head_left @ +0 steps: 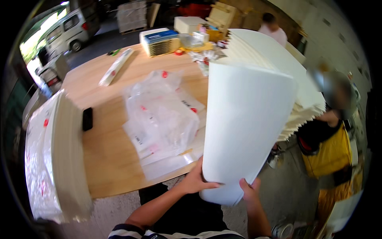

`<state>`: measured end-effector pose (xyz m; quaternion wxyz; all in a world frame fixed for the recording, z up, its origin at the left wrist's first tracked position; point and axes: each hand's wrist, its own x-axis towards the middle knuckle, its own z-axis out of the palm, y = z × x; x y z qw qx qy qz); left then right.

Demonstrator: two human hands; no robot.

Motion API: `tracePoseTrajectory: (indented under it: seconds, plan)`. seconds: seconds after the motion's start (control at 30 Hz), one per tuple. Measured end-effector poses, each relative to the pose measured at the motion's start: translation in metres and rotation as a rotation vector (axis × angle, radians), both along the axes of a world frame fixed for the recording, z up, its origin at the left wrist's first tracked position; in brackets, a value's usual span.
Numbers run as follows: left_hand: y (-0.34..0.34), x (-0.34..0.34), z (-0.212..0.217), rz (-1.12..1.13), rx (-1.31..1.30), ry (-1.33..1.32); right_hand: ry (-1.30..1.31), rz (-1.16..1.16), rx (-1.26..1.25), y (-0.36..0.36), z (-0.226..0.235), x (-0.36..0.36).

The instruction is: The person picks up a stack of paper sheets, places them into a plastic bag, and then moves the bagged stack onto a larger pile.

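Observation:
A large, smooth white sheet (246, 123) stands tilted in front of me, its edges bent into a curve; I cannot tell whether it is one sheet or several. My left hand (197, 181) is closed on its lower left edge, thumb across the front. At the lower right edge, my right hand (250, 190) grips it with the thumb on the near face; its other fingers are mostly hidden. Directly behind rises a tall stack of white sheets (274, 51) with uneven, stepped edges. Crumpled clear plastic bags (163, 115) with red marks lie on the wooden table (105, 159) to the left.
A plastic-wrapped white stack (59, 155) stands at the table's left end, beside a black phone (87, 119). Farther back lie a rolled plastic bundle (116, 67), a blue-topped stack (161, 42) and red tape (178, 52). Two people are at the right, near a yellow container (328, 155).

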<state>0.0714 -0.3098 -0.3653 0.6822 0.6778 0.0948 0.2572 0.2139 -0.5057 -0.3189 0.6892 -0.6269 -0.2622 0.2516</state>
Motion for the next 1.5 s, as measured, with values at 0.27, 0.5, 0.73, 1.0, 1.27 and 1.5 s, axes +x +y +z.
tracePoseTrajectory:
  seconds: [0.27,0.5,0.73,1.0,1.27,1.5]
  plan:
    - [0.002,-0.022,0.02,0.01,0.323,0.083,-0.43,-0.003,-0.18,-0.027,-0.015,0.026]
    - [0.117,-0.08,0.035,1.311,0.451,-0.034,-1.14,0.182,-0.401,-0.077,-0.019,0.059]
    - [0.147,-0.083,0.039,1.096,0.3,0.077,-1.113,0.277,-0.515,-0.001,0.011,0.019]
    - [0.115,-0.068,0.08,0.974,0.817,0.167,-1.036,0.347,-0.649,0.032,0.004,0.021]
    - [0.063,-0.037,0.073,0.316,1.033,0.027,-0.831,0.583,-0.588,0.122,0.054,0.012]
    - [-0.005,-0.061,0.074,-0.152,0.895,-0.106,-0.937,0.649,-0.408,0.2,-0.057,0.073]
